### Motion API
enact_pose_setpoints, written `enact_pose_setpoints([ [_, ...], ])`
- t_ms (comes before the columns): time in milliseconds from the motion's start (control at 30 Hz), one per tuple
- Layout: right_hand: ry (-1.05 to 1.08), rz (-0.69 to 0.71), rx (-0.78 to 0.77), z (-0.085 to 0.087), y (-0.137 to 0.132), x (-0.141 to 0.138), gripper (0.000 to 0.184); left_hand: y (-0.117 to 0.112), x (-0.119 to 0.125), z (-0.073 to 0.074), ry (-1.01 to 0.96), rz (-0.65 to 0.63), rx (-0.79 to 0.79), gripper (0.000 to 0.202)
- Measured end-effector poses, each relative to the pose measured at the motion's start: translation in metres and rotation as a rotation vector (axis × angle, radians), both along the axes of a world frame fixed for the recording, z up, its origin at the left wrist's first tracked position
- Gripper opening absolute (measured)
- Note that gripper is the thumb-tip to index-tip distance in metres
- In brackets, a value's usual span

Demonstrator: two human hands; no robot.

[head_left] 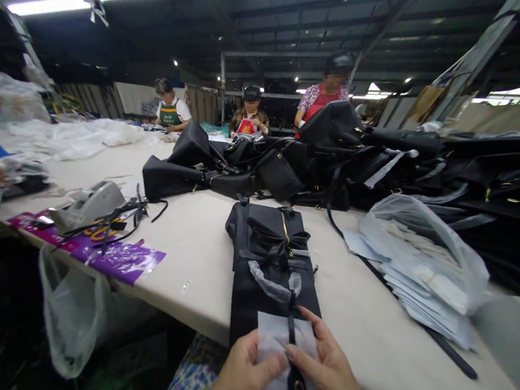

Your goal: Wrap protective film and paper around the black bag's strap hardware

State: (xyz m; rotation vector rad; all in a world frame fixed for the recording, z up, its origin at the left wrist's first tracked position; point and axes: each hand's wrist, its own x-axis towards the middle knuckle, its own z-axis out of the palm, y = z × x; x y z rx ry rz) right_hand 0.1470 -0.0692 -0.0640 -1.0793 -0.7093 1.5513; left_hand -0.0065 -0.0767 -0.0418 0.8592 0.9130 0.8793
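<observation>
A black leather bag (272, 285) lies on the table in front of me, with a gold zipper (285, 226) and a handle (270, 282) wrapped in clear plastic. At its near end a thin white paper sheet (267, 328) sits beneath a narrow black strap (292, 332). My left hand (246, 372) is closed on the sheet's left side, thumb on top. My right hand (326, 359) pinches the strap and the sheet's right side, its thumb across the strap. The fingers under the sheet are hidden.
Black bags (280, 172) are heaped at the back. On the right, a plastic bag (433, 252) rests by stacked pale sheets (419, 302). A tape dispenser (90, 204), yellow-handled scissors (103, 230) and loose straps lie left. Several people sit or stand across the table (187, 250).
</observation>
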Motion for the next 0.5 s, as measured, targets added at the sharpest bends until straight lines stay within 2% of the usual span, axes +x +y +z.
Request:
enact_pose_setpoints([
  [67,-0.032,-0.02,0.017,-0.006,0.0,-0.002,0.082,0.001,0.007,-0.002,0.067,0.029,0.056,0.044],
  [133,-0.052,-0.041,0.014,-0.01,0.0,-0.002,0.086,0.002,0.012,-0.005,0.111,0.072,0.047,0.048],
  [267,-0.062,-0.064,0.015,-0.015,-0.001,-0.004,0.092,0.004,0.018,-0.01,0.066,0.112,0.015,0.05],
  [367,-0.041,-0.078,-0.002,-0.017,-0.002,-0.004,0.087,0.006,0.015,-0.008,0.092,0.098,0.002,0.052],
  [500,-0.015,-0.068,-0.036,-0.013,-0.003,0.003,0.085,0.007,0.007,-0.007,0.084,0.029,-0.036,0.043],
])
